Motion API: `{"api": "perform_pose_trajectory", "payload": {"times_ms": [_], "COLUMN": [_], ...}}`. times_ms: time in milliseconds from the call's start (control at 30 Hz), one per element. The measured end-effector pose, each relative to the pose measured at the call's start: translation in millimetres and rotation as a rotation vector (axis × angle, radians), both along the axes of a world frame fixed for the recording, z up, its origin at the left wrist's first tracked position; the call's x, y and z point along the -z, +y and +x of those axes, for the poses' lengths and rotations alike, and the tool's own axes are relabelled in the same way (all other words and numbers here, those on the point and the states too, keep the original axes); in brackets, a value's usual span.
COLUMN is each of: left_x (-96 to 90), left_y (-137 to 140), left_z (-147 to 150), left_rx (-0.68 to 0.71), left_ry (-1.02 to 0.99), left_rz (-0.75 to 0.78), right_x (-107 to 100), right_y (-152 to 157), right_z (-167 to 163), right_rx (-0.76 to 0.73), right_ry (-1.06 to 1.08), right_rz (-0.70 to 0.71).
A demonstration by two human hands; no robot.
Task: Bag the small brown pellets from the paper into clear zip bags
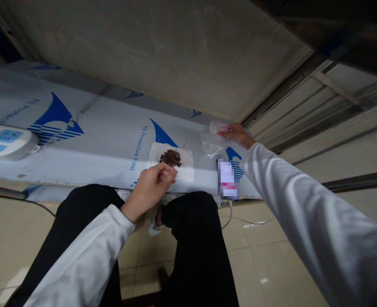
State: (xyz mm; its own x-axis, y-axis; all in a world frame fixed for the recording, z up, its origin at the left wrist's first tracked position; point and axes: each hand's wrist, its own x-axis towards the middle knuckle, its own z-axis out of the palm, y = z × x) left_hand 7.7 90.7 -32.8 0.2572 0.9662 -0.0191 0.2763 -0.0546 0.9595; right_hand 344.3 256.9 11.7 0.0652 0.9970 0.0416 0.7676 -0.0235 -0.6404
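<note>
A heap of small dark brown pieces (170, 157), too small to name surely, lies on a white square sheet (186, 166) near the bench's front edge. My left hand (153, 183) is just in front of the heap, thumb and forefinger pinched together over the sheet's near side. Whatever sits between those fingertips is too small to make out. Farther right, my right hand (239, 135) grips a crumpled clear plastic bag (214, 143) by its edge, at the bench surface. The bag's contents, if any, cannot be told.
A phone (227, 179) with a blurred-out screen lies near the right front edge, a white cable (229, 213) hanging below. A white power strip (10, 143) sits at the left. Blue-printed protective film covers the bench (101, 140). Behind rises a grey panel (150, 51).
</note>
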Motion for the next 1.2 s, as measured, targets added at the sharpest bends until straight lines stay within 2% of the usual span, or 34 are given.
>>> {"api": "perform_pose_trajectory", "payload": {"times_ms": [100, 200, 467, 633, 900, 1067, 1200], "left_x": [-0.7, -0.2, -2.0, -3.1, -1.6, -4.6, -3.7], "left_y": [0.5, 0.5, 0.1, 2.4, 3.1, 4.8, 4.7], "left_z": [-0.5, -1.0, -3.5, -2.9, -4.5, -4.0, -1.7], "left_rx": [0.000, -0.002, -0.014, -0.022, -0.034, -0.047, -0.035], "left_ry": [-0.003, -0.005, -0.016, -0.032, -0.033, -0.050, -0.017], "left_rz": [-0.004, -0.004, -0.006, 0.007, -0.007, -0.012, 0.000], "right_x": [-10.2, -6.8, 52.2, 64.4, 59.8, 47.4, 25.5], "right_y": [-2.9, -2.5, 0.0, -4.1, -3.3, -7.8, -10.6], "right_z": [-6.2, -21.8, -67.3, -74.4, -71.3, -51.4, -44.5], "right_rx": [-0.032, -0.106, -0.198, -0.208, -0.162, 0.000, 0.125], "right_ry": [0.088, 0.112, -0.129, -0.244, -0.288, -0.150, 0.024], "right_rz": [-0.063, -0.164, -0.217, -0.204, -0.229, -0.100, 0.004]}}
